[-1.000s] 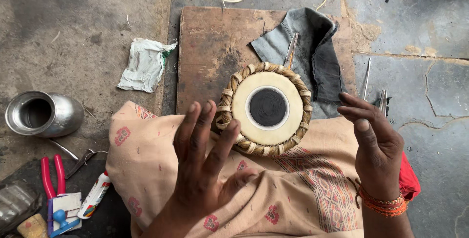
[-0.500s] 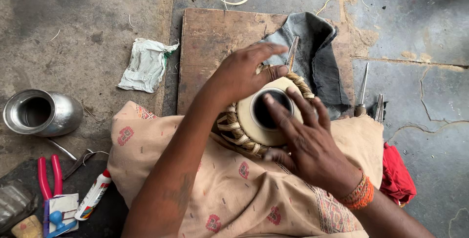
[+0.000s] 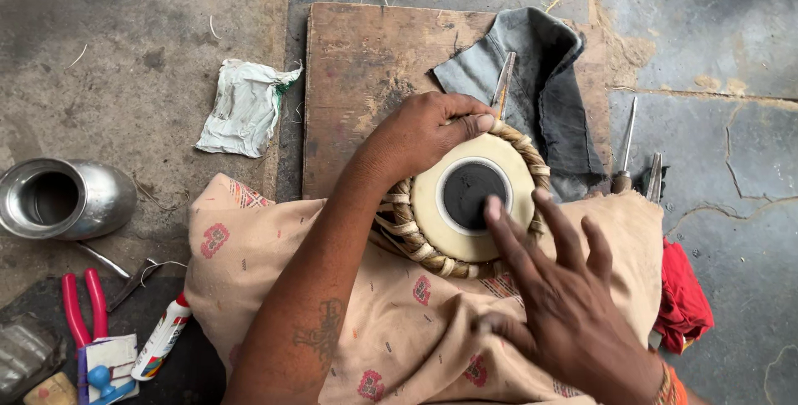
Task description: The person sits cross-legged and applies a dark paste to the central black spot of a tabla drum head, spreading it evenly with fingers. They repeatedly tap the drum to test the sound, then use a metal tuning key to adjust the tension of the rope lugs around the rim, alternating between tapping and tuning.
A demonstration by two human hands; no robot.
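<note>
left hand (image 3: 424,130) now grips drum (image 3: 474,205) rim lower.

Left hand (image 3: 424,132) grips drum (image 3: 465,201); right hand (image 3: 565,305) taps its skin.

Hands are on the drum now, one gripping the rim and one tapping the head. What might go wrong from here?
The drum sits on soft cloth over the lap, steadied only by the left hand at its braided rim, so it may tilt or roll under the right hand. A thin metal tool lies right beside the left hand's fingers and could jab them. Tools at the cloth's edge could snag it.
</note>
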